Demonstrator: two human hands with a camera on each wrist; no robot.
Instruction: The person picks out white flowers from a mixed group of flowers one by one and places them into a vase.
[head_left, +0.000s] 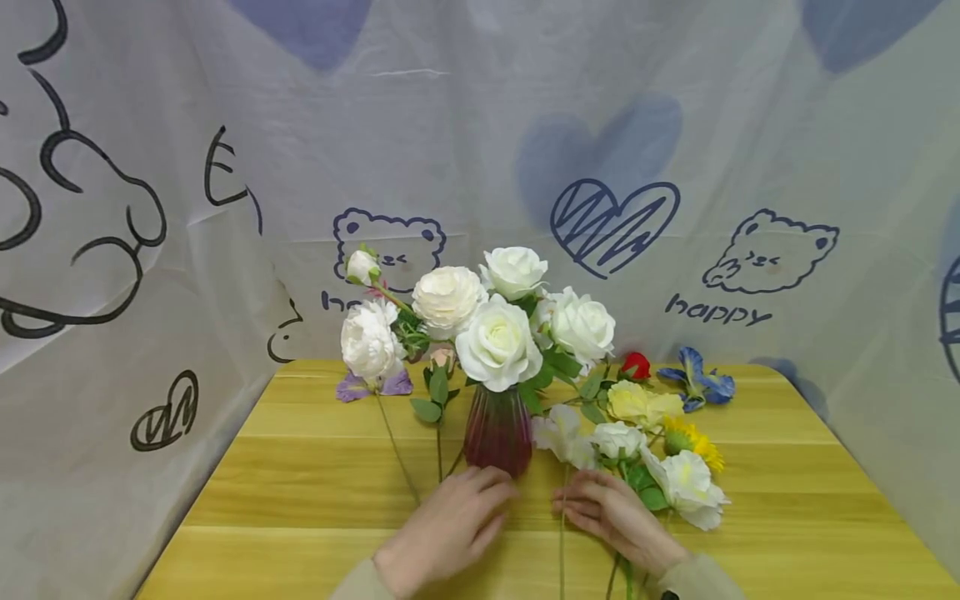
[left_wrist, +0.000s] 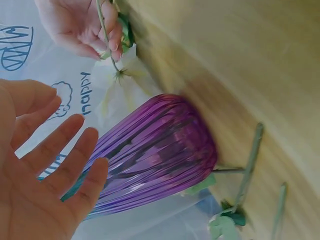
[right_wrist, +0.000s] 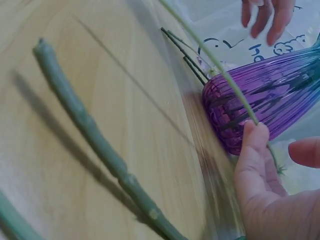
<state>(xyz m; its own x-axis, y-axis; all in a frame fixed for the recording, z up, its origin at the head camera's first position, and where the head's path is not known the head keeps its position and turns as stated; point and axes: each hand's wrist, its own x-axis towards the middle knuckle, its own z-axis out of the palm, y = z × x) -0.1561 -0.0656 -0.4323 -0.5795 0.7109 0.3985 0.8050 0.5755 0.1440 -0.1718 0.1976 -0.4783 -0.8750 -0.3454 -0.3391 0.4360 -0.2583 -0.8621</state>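
Observation:
A purple ribbed glass vase [head_left: 498, 429] stands mid-table with several white roses [head_left: 499, 343] and other white blooms in it. My left hand [head_left: 457, 525] hovers before the vase's base with nothing in it; in the left wrist view its fingers [left_wrist: 65, 165] are spread apart. My right hand [head_left: 618, 512] is right of the vase. A thin green stem [right_wrist: 220, 70] runs across its fingertips, while the thumb [right_wrist: 305, 152] stays apart from the stem. This stem leads to a pale flower [head_left: 564, 435] with yellow-streaked petals, seen from behind in the left wrist view.
Right of the vase lie a yellow flower [head_left: 641, 404], a sunflower [head_left: 696, 446], white flowers [head_left: 686, 487], a red rose [head_left: 636, 366] and a blue iris [head_left: 697, 379]. More stems lie left of it, with a purple flower [head_left: 393, 383]. A printed cloth [head_left: 480, 125] hangs behind the table.

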